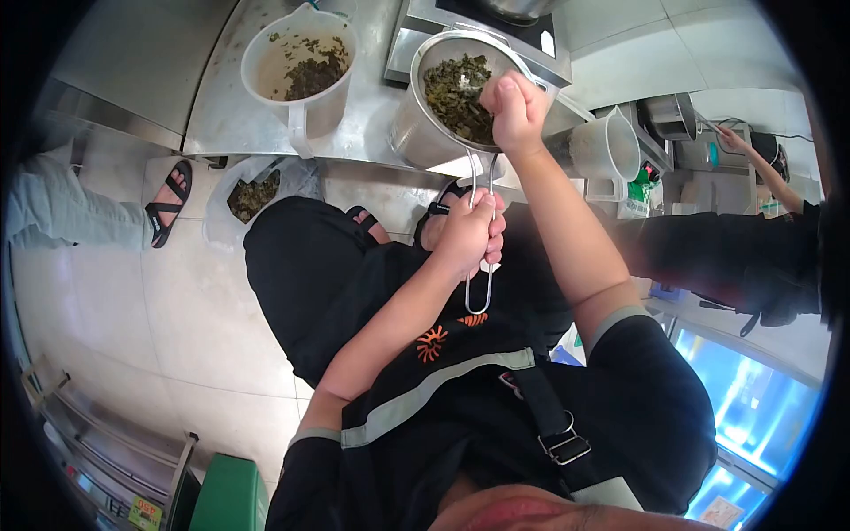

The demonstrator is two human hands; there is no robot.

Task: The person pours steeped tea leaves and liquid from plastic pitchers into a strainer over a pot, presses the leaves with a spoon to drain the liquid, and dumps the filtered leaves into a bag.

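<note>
My left hand (469, 232) is closed around the long wire handle of a metal mesh strainer (478, 44). The strainer rests over a translucent pitcher (412, 137) on the steel counter. Wet, dark green leaves (456, 88) lie in the mesh. My right hand (515, 108) is a fist at the right side of the strainer bowl, against the leaves; what its fingers hold, if anything, is hidden. To the left stands a white plastic pitcher (301, 115) with more leaves on its bottom and wall.
The steel counter (212, 115) runs along the front. Below it, a plastic bag (217, 208) of leaves sits on the floor. Another clear pitcher (611, 146) stands to the right. A person's sandaled foot (168, 203) is at left; another person's arm (768, 173) reaches toward a pot (671, 117).
</note>
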